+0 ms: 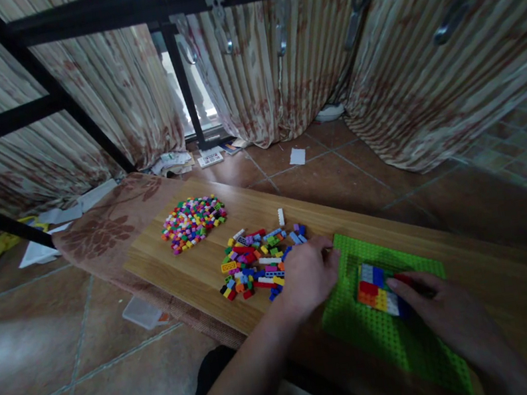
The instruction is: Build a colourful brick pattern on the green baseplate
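A green baseplate [397,330] lies on a wooden board [195,269]. On it stands a small block of joined bricks [375,286] in white, blue, red, orange and yellow. My right hand [444,312] rests on the plate with its fingertips against the block's right side, where a red brick [402,279] shows; whether the fingers grip that brick is unclear. My left hand [309,274] lies knuckles up at the plate's left edge, fingers curled, beside a pile of larger mixed bricks [259,262]. What its fingers hold is hidden.
A second pile of tiny coloured bricks [193,221] sits farther left on the board. A lone white brick [281,216] stands behind the larger pile. Patterned cloth [107,227] lies under the board. Papers [59,218] litter the tiled floor; curtains [262,69] and a black frame stand beyond.
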`<action>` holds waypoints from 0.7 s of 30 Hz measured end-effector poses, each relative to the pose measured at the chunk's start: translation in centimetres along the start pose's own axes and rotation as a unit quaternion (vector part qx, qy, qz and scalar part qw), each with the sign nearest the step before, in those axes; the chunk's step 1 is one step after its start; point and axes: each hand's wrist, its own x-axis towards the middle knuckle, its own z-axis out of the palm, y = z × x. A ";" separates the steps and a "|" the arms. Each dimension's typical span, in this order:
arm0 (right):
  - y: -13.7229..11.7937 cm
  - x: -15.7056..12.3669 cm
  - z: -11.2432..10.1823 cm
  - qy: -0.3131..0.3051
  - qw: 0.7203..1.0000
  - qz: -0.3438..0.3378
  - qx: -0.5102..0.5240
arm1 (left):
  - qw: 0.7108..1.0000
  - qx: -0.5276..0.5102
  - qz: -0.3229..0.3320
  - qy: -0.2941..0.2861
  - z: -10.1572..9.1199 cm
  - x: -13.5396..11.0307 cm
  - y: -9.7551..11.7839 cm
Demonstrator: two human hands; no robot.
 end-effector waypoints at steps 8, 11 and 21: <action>-0.4 -0.3 0.0 0.018 1.000 -0.018 0.018 | 0.979 0.176 -0.097 0.013 -5.0 0.8 -3.1; -0.5 -0.4 0.0 0.015 0.999 -0.017 0.027 | 0.973 0.212 -0.092 -0.002 -4.8 0.6 -3.5; -1.0 -0.8 0.0 0.043 0.997 -0.043 0.052 | 0.962 0.260 -0.089 -0.006 -4.8 0.9 -3.8</action>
